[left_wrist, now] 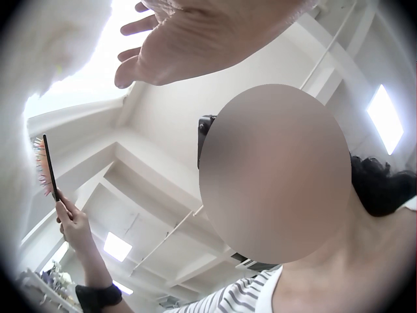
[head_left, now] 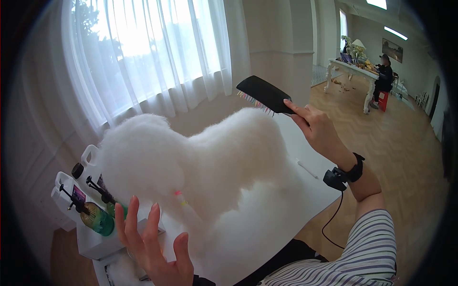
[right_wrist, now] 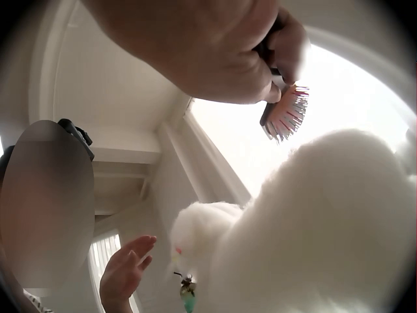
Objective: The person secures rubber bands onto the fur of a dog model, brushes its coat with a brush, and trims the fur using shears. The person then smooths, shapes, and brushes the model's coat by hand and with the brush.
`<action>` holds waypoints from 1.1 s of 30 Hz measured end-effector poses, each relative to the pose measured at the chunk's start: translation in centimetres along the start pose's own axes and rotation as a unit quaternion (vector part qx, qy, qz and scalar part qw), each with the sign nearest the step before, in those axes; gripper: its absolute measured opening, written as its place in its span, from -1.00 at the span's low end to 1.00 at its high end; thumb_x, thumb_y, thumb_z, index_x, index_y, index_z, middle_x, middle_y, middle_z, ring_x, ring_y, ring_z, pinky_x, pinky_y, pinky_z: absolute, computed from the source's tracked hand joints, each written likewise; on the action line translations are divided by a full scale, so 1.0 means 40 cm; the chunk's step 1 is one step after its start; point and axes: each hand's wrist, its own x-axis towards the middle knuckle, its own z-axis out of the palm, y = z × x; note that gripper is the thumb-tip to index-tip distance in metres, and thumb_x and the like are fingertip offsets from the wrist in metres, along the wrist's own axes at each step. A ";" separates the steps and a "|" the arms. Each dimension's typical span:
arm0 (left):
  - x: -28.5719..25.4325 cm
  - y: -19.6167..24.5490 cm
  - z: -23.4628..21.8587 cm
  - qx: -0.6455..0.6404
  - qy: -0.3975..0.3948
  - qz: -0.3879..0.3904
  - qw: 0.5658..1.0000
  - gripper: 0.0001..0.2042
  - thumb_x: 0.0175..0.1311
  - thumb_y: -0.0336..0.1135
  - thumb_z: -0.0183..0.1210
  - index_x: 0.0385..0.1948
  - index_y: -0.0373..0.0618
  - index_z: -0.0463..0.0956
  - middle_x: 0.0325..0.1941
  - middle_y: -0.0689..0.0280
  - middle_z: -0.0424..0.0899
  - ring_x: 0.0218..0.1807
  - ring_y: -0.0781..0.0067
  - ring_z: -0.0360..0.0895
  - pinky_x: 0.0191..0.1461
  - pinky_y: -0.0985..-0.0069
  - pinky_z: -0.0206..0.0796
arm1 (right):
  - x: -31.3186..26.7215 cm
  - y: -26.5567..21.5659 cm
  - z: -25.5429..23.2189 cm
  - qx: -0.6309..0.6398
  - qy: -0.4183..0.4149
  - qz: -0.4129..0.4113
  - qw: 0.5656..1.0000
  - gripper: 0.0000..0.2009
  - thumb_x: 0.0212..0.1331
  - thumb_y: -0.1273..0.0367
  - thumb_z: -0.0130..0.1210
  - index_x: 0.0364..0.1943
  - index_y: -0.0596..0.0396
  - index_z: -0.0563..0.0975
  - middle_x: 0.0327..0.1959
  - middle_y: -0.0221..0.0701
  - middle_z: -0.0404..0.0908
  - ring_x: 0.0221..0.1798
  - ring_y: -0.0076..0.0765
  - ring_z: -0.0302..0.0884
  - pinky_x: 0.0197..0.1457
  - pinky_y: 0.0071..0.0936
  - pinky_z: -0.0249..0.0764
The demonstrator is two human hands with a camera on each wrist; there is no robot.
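Note:
A fluffy white dog-shaped figure point(head_left: 224, 157) stands on the white table point(head_left: 305, 190), a pink and yellow band hanging at its neck. My right hand point(head_left: 317, 126) grips the handle of a black paddle brush point(head_left: 265, 94), the thumb or a finger lying along its back. Its multicoloured bristles point(right_wrist: 287, 117) point down, just above the rear of the figure's back. In the head view my left hand point(head_left: 150, 248) is raised in front of the figure, fingers spread and holding nothing. The left wrist view shows only part of this hand point(left_wrist: 189, 45), at its top.
Two green spray bottles point(head_left: 97, 220) with black tops stand at the table's left, before white jugs point(head_left: 64, 183). A thin white stick point(head_left: 307, 169) lies on the right side. Behind is a curtained window point(head_left: 157, 52). Far right, a person point(head_left: 383, 78) sits at another table.

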 end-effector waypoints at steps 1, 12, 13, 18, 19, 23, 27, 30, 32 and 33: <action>0.001 0.003 0.004 -0.001 -0.001 0.000 1.000 -0.58 0.24 -0.09 0.09 0.03 -0.15 0.40 0.23 -0.03 0.28 0.32 -0.16 0.12 0.24 0.04 0.10 | -0.002 0.022 0.009 -0.001 -0.001 0.001 1.000 -0.67 0.27 0.33 -0.05 0.13 -0.10 0.44 -0.49 -0.24 0.43 -0.47 -0.12 0.44 -0.35 -0.26 0.37; 0.005 0.034 0.011 -0.175 -0.054 0.056 0.982 -0.64 0.15 -0.32 0.19 0.02 -0.11 0.47 0.04 0.15 0.55 0.07 0.12 0.49 0.06 0.37 0.35 | -0.111 0.202 0.149 0.140 -0.073 0.141 0.977 -0.66 0.22 0.36 -0.04 0.08 0.10 0.46 -0.53 -0.15 0.45 -0.53 -0.33 0.37 -0.35 -0.35 0.33; 0.006 0.037 0.009 -0.173 -0.055 0.055 0.982 -0.64 0.15 -0.32 0.19 0.02 -0.11 0.47 0.04 0.15 0.55 0.07 0.12 0.49 0.06 0.37 0.35 | -0.125 0.225 0.166 0.142 -0.074 0.141 0.977 -0.66 0.22 0.36 -0.04 0.08 0.10 0.46 -0.53 -0.15 0.45 -0.53 -0.33 0.37 -0.35 -0.35 0.33; 0.007 0.046 0.029 -0.195 -0.179 0.067 0.962 -0.61 0.12 -0.35 0.21 0.02 -0.16 0.45 -0.01 0.10 0.55 -0.03 0.09 0.53 -0.06 0.36 0.39 | -0.130 0.238 0.172 0.317 -0.096 0.364 0.870 -0.60 0.26 0.36 -0.08 0.19 0.03 0.37 -0.59 -0.42 0.37 -0.64 -0.62 0.21 -0.57 -0.55 0.22; 0.006 0.043 0.032 -0.196 -0.181 0.066 0.962 -0.61 0.12 -0.35 0.21 0.02 -0.16 0.45 -0.01 0.10 0.55 -0.03 0.09 0.53 -0.06 0.36 0.39 | -0.128 0.231 0.173 0.316 -0.096 0.366 0.870 -0.60 0.26 0.36 -0.08 0.19 0.03 0.37 -0.59 -0.42 0.37 -0.64 -0.62 0.21 -0.57 -0.55 0.22; 0.001 0.045 0.036 -0.183 -0.224 0.055 0.956 -0.58 0.13 -0.31 0.20 0.07 -0.15 0.41 0.01 0.07 0.53 -0.03 0.05 0.51 -0.03 0.34 0.38 | -0.118 0.167 0.151 0.365 0.079 0.274 0.886 -0.59 0.26 0.41 -0.09 0.22 0.09 0.33 -0.53 -0.44 0.34 -0.64 -0.62 0.18 -0.62 -0.60 0.18; -0.001 0.050 0.040 -0.173 -0.260 0.055 0.948 -0.55 0.14 -0.32 0.19 0.10 -0.15 0.37 0.03 0.06 0.51 -0.02 0.02 0.50 0.00 0.33 0.37 | -0.145 -0.009 0.095 0.130 0.214 -0.129 0.960 -0.53 0.06 0.58 0.12 0.14 0.06 0.44 -0.48 -0.32 0.35 -0.67 -0.48 0.26 -0.63 -0.55 0.23; -0.001 0.052 0.039 -0.178 -0.269 0.047 0.945 -0.55 0.14 -0.32 0.19 0.10 -0.14 0.37 0.04 0.06 0.51 -0.01 0.02 0.50 0.01 0.33 0.36 | -0.198 -0.094 0.085 0.158 0.126 -0.194 0.960 -0.49 -0.04 0.60 0.19 0.11 0.06 0.47 -0.42 -0.34 0.41 -0.67 -0.47 0.30 -0.68 -0.54 0.26; -0.004 0.051 0.036 -0.178 -0.270 0.048 0.945 -0.55 0.14 -0.31 0.18 0.11 -0.14 0.37 0.04 0.07 0.51 -0.01 0.02 0.50 0.01 0.34 0.37 | -0.215 -0.111 0.100 0.182 0.090 -0.207 0.957 -0.51 -0.04 0.60 0.20 0.08 0.09 0.48 -0.42 -0.34 0.42 -0.67 -0.46 0.32 -0.68 -0.55 0.30; -0.005 0.052 0.035 -0.180 -0.269 0.048 0.945 -0.55 0.14 -0.31 0.18 0.11 -0.13 0.37 0.04 0.07 0.51 -0.01 0.02 0.50 0.00 0.34 0.37 | -0.214 -0.105 0.107 0.183 0.089 -0.208 0.957 -0.51 -0.04 0.60 0.20 0.08 0.09 0.48 -0.42 -0.34 0.42 -0.67 -0.46 0.32 -0.68 -0.55 0.30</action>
